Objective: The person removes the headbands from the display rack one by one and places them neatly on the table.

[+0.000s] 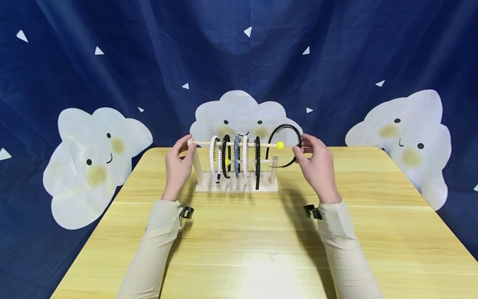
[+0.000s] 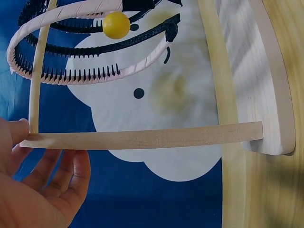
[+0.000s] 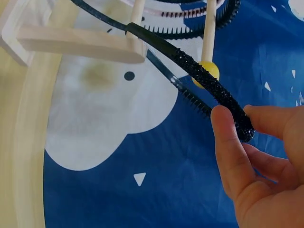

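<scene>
A wooden rack (image 1: 239, 188) stands on the table, with several headbands hanging on its upper rod: white, black, blue glittery (image 1: 237, 157), pale pink and black (image 1: 257, 162). My left hand (image 1: 179, 166) pinches the top of the rack's left post (image 2: 142, 138), where the rod meets it. My right hand (image 1: 317, 166) pinches a black glittery headband (image 3: 209, 78) between thumb and fingers, just right of the upper rod's yellow ball end (image 1: 280, 145). That headband is apart from the others, its open ends toward the rack's right post (image 3: 85, 42).
A second, lower rod with a yellow ball (image 1: 227, 162) runs beneath the upper one. The light wooden table (image 1: 239, 232) extends toward me. Behind it hangs a dark blue curtain (image 1: 168, 62) with white clouds and small triangles.
</scene>
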`<state>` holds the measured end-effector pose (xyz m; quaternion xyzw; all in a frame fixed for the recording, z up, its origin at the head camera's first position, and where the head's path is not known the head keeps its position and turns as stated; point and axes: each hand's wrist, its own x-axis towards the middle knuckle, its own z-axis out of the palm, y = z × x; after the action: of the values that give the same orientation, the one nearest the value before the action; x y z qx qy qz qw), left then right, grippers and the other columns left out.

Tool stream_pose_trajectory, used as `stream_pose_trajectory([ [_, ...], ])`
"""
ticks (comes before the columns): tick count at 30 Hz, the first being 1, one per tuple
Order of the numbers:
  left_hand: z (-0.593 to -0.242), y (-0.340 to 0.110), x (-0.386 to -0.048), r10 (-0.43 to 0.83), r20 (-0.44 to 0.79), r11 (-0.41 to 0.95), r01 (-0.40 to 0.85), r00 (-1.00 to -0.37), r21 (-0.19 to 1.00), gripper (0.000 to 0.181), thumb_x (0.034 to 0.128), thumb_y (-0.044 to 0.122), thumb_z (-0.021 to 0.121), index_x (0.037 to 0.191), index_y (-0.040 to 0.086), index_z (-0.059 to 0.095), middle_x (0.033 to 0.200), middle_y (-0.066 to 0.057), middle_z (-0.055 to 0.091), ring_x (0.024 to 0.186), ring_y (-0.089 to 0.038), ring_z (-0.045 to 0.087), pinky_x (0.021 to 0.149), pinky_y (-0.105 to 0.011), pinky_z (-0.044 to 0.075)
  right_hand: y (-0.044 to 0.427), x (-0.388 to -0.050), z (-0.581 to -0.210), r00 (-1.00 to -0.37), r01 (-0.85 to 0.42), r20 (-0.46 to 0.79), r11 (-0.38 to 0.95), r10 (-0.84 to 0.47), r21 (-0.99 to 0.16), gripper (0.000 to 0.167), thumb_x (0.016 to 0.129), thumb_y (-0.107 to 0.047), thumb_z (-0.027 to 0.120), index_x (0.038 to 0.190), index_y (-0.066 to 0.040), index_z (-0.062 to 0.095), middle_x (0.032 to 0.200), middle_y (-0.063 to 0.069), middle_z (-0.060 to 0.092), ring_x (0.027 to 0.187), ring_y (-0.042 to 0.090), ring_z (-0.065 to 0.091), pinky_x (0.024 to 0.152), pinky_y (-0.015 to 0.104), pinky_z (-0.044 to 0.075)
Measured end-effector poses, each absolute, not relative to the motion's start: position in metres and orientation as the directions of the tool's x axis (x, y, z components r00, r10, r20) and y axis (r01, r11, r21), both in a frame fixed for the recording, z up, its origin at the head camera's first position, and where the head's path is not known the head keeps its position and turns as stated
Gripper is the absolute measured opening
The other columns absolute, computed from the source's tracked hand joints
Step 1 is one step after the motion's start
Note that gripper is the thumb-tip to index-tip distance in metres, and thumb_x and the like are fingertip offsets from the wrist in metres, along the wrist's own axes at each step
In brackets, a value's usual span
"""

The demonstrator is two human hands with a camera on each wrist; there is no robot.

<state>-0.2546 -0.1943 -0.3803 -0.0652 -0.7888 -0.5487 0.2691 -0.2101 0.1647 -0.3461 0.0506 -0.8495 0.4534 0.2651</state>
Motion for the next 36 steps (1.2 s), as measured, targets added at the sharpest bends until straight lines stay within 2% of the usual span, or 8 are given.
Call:
stream_pose_trajectory([
  [5,-0.378,-0.193,-0.254,-0.204,0.487,0.395,0.384,-0.849,0.835,0.037,0.1034,0.024,0.063,0.138,0.011,0.065,0.124,-0.016,0.070,0.109,-0.025,0.065,0.078,-0.019,0.047,0.175,-0.211,-0.346,-0.848,-0.322,0.496,0.563,0.186,-0.761,0.046,0.099,-0.011,0.068,0.140,0.005,0.057,0.117,0.022,0.065,0.097,0.034,0.072,0.061,0.006,0.050],
  [8,-0.372,-0.189,-0.248,-0.208,0.485,0.394,0.380,-0.850,0.837,0.036,0.1038,0.017,0.062,0.138,0.005,0.063,0.125,-0.021,0.068,0.109,-0.031,0.065,0.077,-0.018,0.046,0.180,-0.212,-0.346,-0.859,-0.300,0.469,0.539,0.207,-0.787,0.046,0.099,-0.013,0.068,0.141,0.003,0.056,0.118,0.021,0.065,0.098,0.030,0.071,0.061,0.008,0.052],
  [13,-0.358,-0.183,-0.234,-0.196,0.495,0.407,0.389,-0.846,0.826,0.036,0.1039,0.011,0.060,0.137,-0.002,0.062,0.124,-0.027,0.067,0.108,-0.036,0.064,0.076,-0.016,0.048,0.188,-0.211,-0.346,-0.883,-0.277,0.407,0.440,0.234,-0.854,0.047,0.099,-0.014,0.067,0.143,0.000,0.056,0.119,0.019,0.064,0.094,0.010,0.066,0.066,0.016,0.057],
  [16,-0.357,-0.183,-0.232,-0.191,0.501,0.426,0.389,-0.844,0.817,0.036,0.1044,0.012,0.058,0.138,-0.002,0.061,0.123,-0.027,0.067,0.108,-0.036,0.064,0.076,-0.016,0.049,0.193,-0.212,-0.346,-0.891,-0.276,0.379,0.364,0.251,-0.890,0.047,0.099,-0.013,0.066,0.144,-0.002,0.055,0.116,0.012,0.061,0.089,0.003,0.063,0.068,0.020,0.059],
  [21,-0.355,-0.181,-0.232,-0.194,0.499,0.415,0.390,-0.844,0.822,0.036,0.1038,0.011,0.059,0.137,-0.002,0.062,0.123,-0.027,0.068,0.109,-0.036,0.064,0.077,-0.016,0.049,0.200,-0.214,-0.350,-0.900,-0.246,0.319,0.257,0.298,-0.935,0.052,0.100,-0.011,0.064,0.149,-0.007,0.049,0.108,-0.002,0.053,0.088,0.005,0.061,0.070,0.021,0.059],
  [29,-0.356,-0.180,-0.233,-0.194,0.503,0.378,0.409,-0.843,0.831,0.034,0.1026,0.009,0.061,0.135,-0.002,0.064,0.122,-0.027,0.068,0.108,-0.035,0.065,0.079,-0.025,0.050,0.210,-0.218,-0.361,-0.912,-0.168,0.224,0.186,0.345,-0.968,0.051,0.103,-0.011,0.060,0.151,-0.007,0.045,0.106,-0.003,0.049,0.088,0.008,0.060,0.072,0.018,0.058],
  [36,-0.356,-0.180,-0.232,-0.186,0.509,0.372,0.419,-0.841,0.828,0.034,0.1025,0.009,0.062,0.135,-0.002,0.064,0.121,-0.028,0.068,0.108,-0.037,0.065,0.074,-0.013,0.047,0.221,-0.233,-0.385,-0.928,-0.022,0.042,0.056,0.371,-0.998,0.055,0.103,-0.010,0.058,0.154,-0.006,0.039,0.109,-0.002,0.043,0.087,0.008,0.059,0.073,0.019,0.059],
])
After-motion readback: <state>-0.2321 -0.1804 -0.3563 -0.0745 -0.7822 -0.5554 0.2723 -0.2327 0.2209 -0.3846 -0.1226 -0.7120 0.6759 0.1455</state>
